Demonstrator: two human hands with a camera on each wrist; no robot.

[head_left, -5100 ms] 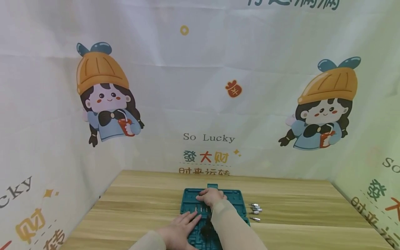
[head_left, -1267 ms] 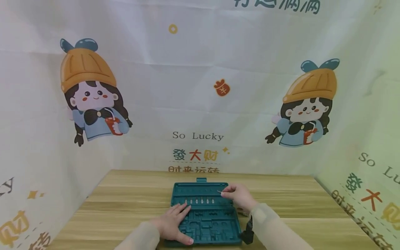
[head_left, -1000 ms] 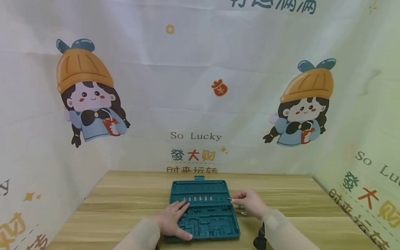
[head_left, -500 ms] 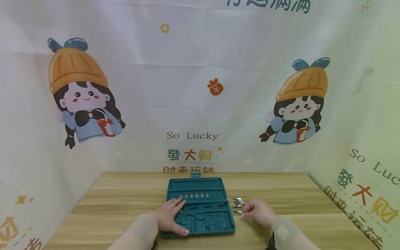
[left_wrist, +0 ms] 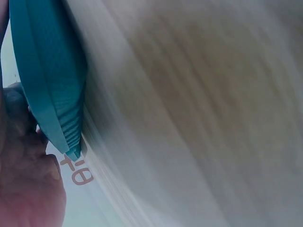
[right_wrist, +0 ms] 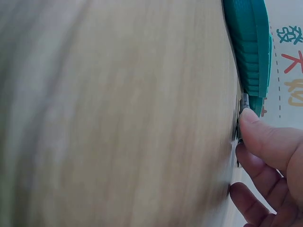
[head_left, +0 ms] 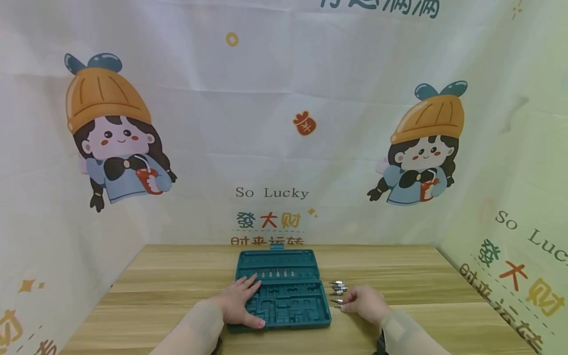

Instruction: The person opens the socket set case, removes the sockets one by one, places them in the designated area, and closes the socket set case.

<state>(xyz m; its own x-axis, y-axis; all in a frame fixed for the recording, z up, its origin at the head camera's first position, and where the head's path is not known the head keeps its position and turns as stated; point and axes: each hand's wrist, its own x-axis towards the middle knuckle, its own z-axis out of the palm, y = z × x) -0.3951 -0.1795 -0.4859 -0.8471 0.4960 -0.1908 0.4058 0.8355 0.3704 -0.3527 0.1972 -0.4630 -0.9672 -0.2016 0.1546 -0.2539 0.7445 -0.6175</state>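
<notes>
Two bare hands work at a wooden table (head_left: 186, 276), and between them, about midway between the table's left and right edges, lies an open teal plastic tool case (head_left: 306, 305), its latch (head_left: 277, 247) towards the far edge. I see the left hand (head_left: 239, 301) laid flat across the case's left edge, fingers straight and spread, the thumb pointing in near the near-left corner and the fingertips reaching up by the hinge side. In the far half of the case, a row of small metal bits (head_left: 278, 272) stands along the side nearest the hinge; the near half shows bare moulded compartments. Off the case's right edge, several loose metal bits (head_left: 339, 289) lie on the table in a small cluster, their tips towards the case. The right hand (head_left: 367, 301) is just beside them, thumb and forefinger pinching one small bit (right_wrist: 245, 100) low at the tabletop, at the near end of that cluster; its other fingers are bent and hold nothing that I can make out. Pale sleeves (head_left: 191, 328) cover both forearms. Beyond the table's far edge hangs a white cloth backdrop (head_left: 266, 138), printed with cartoon figures in orange hats.
</notes>
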